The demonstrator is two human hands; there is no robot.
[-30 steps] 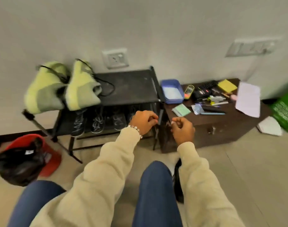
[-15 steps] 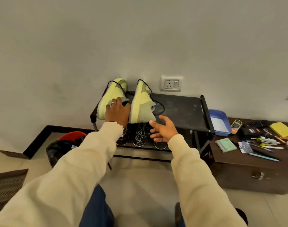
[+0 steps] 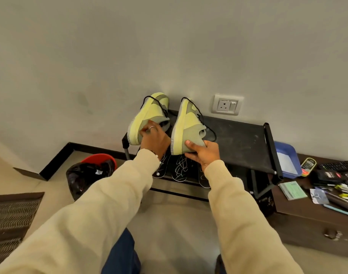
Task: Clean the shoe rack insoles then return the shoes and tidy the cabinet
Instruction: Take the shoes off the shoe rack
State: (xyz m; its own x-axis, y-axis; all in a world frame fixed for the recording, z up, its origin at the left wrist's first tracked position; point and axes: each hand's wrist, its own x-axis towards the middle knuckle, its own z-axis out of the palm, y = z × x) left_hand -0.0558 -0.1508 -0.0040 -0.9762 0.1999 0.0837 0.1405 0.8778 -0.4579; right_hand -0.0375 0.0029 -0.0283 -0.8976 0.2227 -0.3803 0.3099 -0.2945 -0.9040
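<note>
While both cream sleeves reach forward over the floor, each hand has hold of one yellow-green shoe on the top of the black shoe rack [image 3: 238, 143]. The left hand [image 3: 154, 140], a ring on one finger, has its fingers curled round the heel end of the left shoe [image 3: 147, 118], which is tipped up with its toe leaning at the wall. The right hand [image 3: 203, 153] grips the heel end of the right shoe [image 3: 186, 127], thumb on the side and fingers underneath; this shoe is tilted toe-up too, just beside the other, its black lace trailing on the shelf beyond the right hand. Below both wrists, on the lower shelf, lie dark insoles [image 3: 180, 168] with pale scribbled markings. Left of the left forearm a red bin [image 3: 99, 160] with a black bag stands on the floor. Well to the right of the right arm a blue tray [image 3: 286, 160] rests on a brown cabinet [image 3: 311, 220] strewn with pens and papers
</note>
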